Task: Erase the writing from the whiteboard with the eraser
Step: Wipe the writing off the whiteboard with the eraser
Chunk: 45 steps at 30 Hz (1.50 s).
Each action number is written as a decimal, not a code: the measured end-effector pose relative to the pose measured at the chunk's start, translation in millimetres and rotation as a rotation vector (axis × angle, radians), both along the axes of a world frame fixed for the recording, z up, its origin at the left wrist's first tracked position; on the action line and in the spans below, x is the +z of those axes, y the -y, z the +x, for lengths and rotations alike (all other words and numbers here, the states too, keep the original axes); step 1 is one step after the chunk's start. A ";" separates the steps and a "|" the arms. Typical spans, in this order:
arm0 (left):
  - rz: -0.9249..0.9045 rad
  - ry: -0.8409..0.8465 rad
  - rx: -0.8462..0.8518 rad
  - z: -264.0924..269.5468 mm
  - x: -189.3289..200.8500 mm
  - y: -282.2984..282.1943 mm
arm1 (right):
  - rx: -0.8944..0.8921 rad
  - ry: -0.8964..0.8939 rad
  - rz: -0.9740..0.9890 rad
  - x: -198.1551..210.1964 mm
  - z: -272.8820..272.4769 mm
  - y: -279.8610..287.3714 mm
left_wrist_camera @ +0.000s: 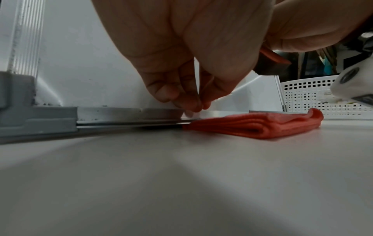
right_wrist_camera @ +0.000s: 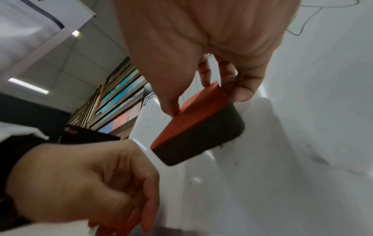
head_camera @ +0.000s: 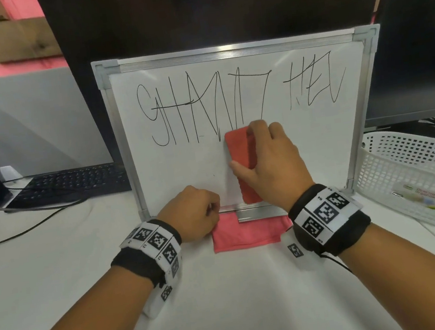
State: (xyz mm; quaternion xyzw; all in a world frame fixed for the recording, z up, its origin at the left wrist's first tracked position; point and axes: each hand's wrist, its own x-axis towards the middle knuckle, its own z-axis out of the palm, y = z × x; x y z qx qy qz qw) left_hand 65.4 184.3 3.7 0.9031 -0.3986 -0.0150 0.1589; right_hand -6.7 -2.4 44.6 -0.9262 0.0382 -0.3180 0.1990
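A whiteboard [head_camera: 184, 169] in a metal frame leans upright against a dark monitor. Black scrawled writing [head_camera: 203, 106] runs across its upper half. My right hand [head_camera: 249, 147] grips a red eraser [head_camera: 238, 145] with a dark felt underside [right_wrist_camera: 201, 140], thumb on one long side and fingers on the other. The felt lies against the board's lower middle, just below the writing. My left hand [head_camera: 210, 206] sits at the board's bottom rail [left_wrist_camera: 125, 115]. Its curled fingertips [left_wrist_camera: 198, 103] are bunched together on that rail.
A folded pink cloth [head_camera: 246, 232] lies on the white table under the board's bottom edge. A white perforated basket [head_camera: 408, 168] stands at the right. A black keyboard [head_camera: 70, 183] and a cable [head_camera: 27, 229] lie at the left.
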 end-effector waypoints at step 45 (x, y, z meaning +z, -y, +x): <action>-0.128 0.111 0.270 14.5 -4.1 -69.8 | 0.098 0.008 0.004 9.3 33.0 -59.6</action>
